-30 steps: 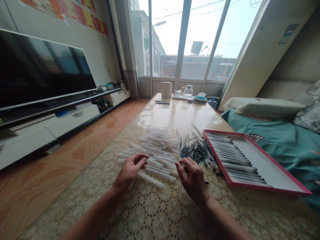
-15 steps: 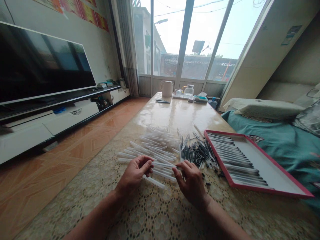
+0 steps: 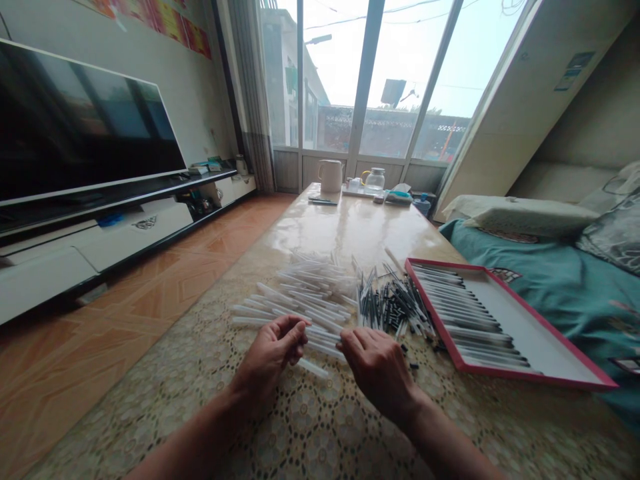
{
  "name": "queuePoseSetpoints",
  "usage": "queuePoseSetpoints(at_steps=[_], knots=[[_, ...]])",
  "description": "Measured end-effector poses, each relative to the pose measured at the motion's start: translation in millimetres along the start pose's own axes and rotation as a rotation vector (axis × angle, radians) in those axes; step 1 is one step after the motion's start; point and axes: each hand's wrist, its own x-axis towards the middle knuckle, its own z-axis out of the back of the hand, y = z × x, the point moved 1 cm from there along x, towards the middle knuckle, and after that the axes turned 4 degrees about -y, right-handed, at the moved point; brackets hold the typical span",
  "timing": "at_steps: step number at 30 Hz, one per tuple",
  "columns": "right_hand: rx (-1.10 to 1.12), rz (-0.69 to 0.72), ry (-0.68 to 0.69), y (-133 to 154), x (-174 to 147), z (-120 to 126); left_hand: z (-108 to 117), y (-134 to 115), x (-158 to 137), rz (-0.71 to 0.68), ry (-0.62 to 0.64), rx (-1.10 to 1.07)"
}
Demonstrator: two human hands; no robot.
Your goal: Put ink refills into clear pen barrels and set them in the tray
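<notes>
My left hand is closed in a pinch on the left end of a clear pen barrel, held low over the table. Opposite it, my right hand has its fingers closed at the barrel's right end; its fingertips are partly hidden. A heap of translucent pen barrels lies just beyond my left hand. Behind my right hand is a pile of dark pen refills and small black parts. To the right, a shallow box with a red rim holds a row of pens with dark ends.
The long table has a patterned cover. At its far end stand a beige jug, a glass pot and a tissue pack. A sofa with a green cover flanks the right side; a television stands left.
My right hand has turned palm-down and its fingers have closed in at the barrel's right end. My left hand has barely moved. The view has shifted slightly.
</notes>
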Motion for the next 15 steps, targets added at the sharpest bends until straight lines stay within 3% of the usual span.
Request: queuePoseSetpoints(at_steps=[4,9,15], knots=[[0.021,0.004,0.027,3.4,1.0,4.2,-3.2,2.6,-1.3,-0.049,-0.003,0.05],[0.143,-0.131,0.123,1.8,-2.0,1.4,-6.3,-0.2,-5.3,-0.114,0.007,0.093],[0.582,-0.321,0.195,-3.2,0.3,2.9,-7.3,-6.7,-11.8,-0.181,0.012,0.174]])
